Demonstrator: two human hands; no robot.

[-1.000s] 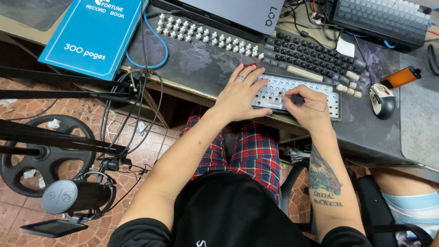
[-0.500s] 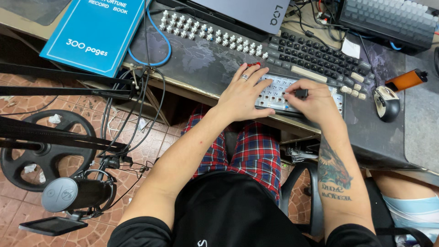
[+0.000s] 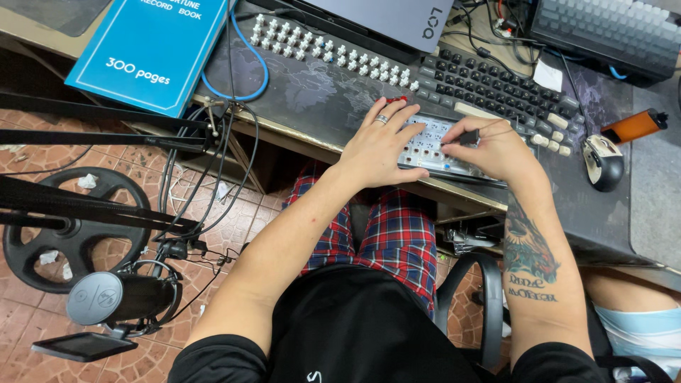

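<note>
Head view: hands (image 3: 383, 145) on keyboard frame (image 3: 433, 145)

The person wears a black short-sleeved shirt with a small white mark at its near hem, and red, blue and white plaid trousers. A silver band sits on one finger of the left hand (image 3: 379, 145). Above the right hand (image 3: 496, 147), the bare forearm carries a large dark tattoo with lettering below.

Mouse (image 3: 603, 162) right of keyboard (image 3: 434, 147)
</note>
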